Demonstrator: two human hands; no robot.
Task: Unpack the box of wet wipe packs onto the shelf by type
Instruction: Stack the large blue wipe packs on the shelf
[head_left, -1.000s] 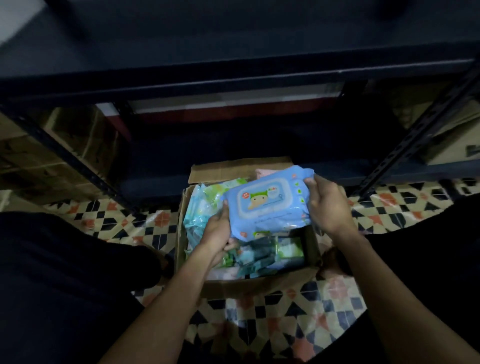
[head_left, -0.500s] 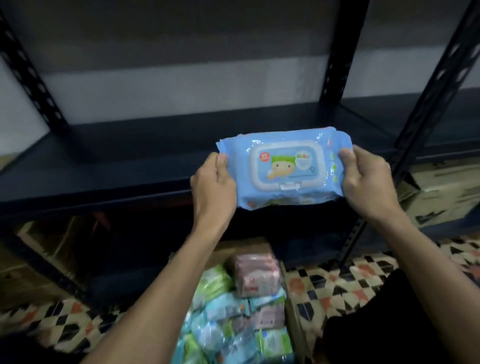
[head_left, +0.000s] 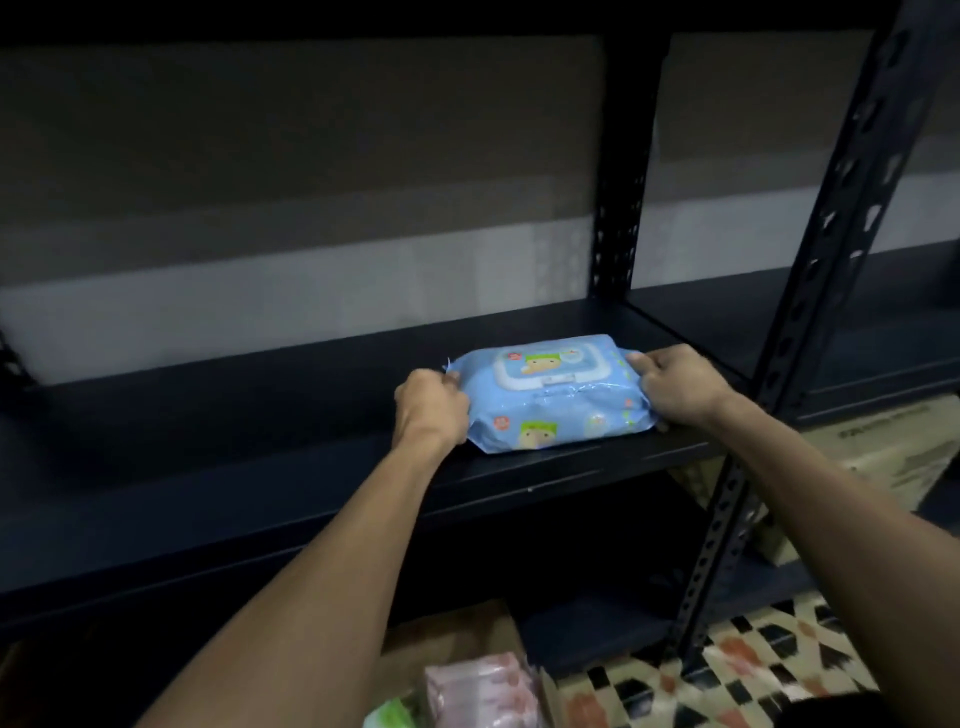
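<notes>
A blue wet wipe pack (head_left: 556, 397) with a white flip lid lies flat near the right end of the dark shelf board (head_left: 208, 467), close to the front edge. My left hand (head_left: 431, 408) grips its left end and my right hand (head_left: 675, 384) grips its right end. At the bottom edge the open cardboard box (head_left: 467, 634) shows a pink pack (head_left: 483, 691) and a green pack (head_left: 392, 714); the other packs in it are out of view.
A perforated dark steel upright (head_left: 810, 291) stands just right of my right hand, with a second upright (head_left: 618, 208) at the back. A brown carton (head_left: 878, 457) sits on the neighbouring lower shelf. Patterned floor tiles (head_left: 753, 670) lie below.
The blue pack went from the box up to shelf height, then down onto the shelf board. Both hands stayed on its ends, and my view tilted up from the box.
</notes>
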